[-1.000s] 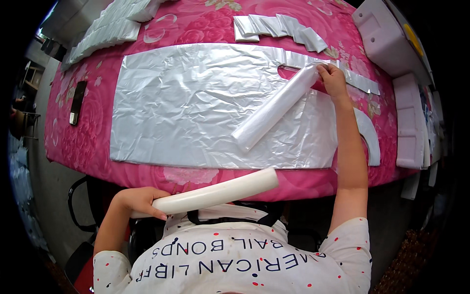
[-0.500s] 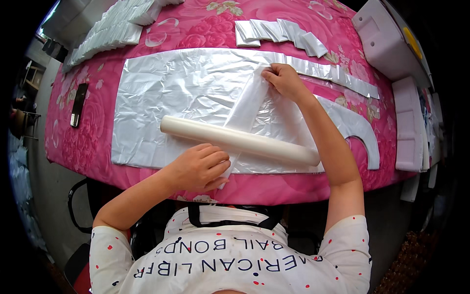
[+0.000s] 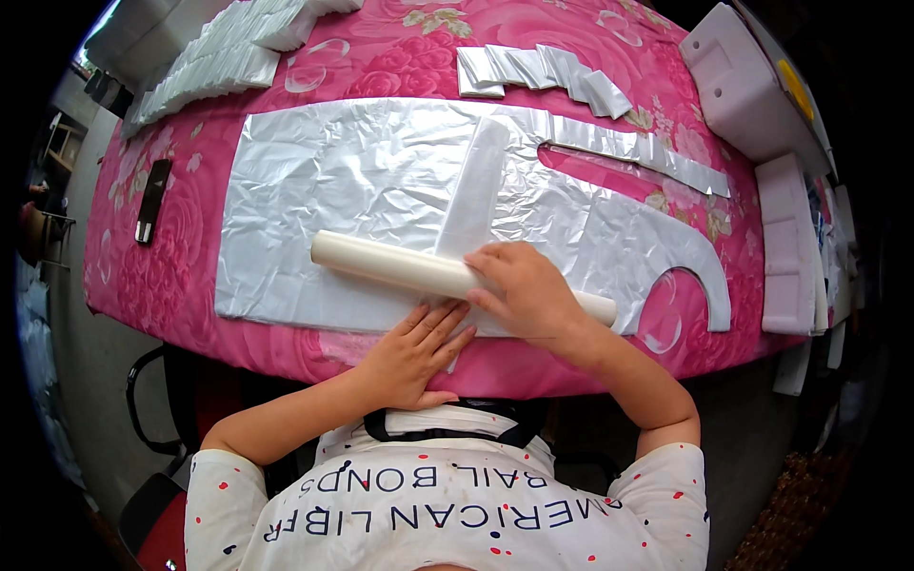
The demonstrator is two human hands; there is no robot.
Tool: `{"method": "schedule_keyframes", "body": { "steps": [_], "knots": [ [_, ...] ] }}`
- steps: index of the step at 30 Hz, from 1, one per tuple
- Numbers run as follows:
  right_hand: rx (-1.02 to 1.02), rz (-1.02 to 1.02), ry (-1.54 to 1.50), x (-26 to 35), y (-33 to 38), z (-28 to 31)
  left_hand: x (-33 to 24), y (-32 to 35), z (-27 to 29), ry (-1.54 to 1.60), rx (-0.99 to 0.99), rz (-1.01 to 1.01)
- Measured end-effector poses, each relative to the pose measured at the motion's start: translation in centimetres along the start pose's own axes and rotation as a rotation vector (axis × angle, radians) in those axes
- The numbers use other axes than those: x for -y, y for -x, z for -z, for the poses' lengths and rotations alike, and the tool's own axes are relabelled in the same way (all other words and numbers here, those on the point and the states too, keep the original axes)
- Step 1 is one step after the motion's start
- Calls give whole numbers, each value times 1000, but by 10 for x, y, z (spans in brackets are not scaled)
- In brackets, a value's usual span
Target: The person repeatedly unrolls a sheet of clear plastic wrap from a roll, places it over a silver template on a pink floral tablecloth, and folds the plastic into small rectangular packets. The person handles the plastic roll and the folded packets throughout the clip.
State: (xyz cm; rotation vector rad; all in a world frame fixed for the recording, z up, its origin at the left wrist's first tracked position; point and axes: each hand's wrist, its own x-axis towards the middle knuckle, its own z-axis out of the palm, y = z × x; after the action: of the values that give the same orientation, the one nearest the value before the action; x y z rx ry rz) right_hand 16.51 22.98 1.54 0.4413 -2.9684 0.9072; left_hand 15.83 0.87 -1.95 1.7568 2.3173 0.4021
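Observation:
A large white plastic sheet, cut like an apron, lies flat on the pink flowered table. A cream tube rests across its near part. A folded strip of the sheet runs from the far side down under the tube. My right hand lies over the tube's right half and grips it. My left hand presses flat, fingers spread, on the sheet's near edge just below the tube.
Folded white plastic pieces lie at the far middle, and a long pile of them at the far left. A dark phone lies left. White foam blocks stand at right. A black chair is below the table edge.
My right hand came down from the sheet's far right part onto the tube. My left hand let go of the tube and moved down flat onto the sheet's near edge.

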Motion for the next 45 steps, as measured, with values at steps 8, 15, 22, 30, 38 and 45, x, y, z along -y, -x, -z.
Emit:
{"method": "schedule_keyframes", "body": {
  "steps": [8,15,22,30,38,45],
  "knots": [
    [-287,-322,172,-64,15,33,-4,1,-3,-16,-7,3],
    [-382,-217,118,-64,27,46,15,0,2,28,34,-116],
    [-163,84,94,-7,24,-3,-7,-1,-12,22,-33,-29],
    [-356,66,202,-67,-84,6,-9,2,-11,-26,-31,-41],
    [-295,247,85,-54,-64,2,3,17,-13,112,-322,-153],
    [-16,282,-49,-12,4,-23,16,11,2,267,-310,-207]
  ]
}}
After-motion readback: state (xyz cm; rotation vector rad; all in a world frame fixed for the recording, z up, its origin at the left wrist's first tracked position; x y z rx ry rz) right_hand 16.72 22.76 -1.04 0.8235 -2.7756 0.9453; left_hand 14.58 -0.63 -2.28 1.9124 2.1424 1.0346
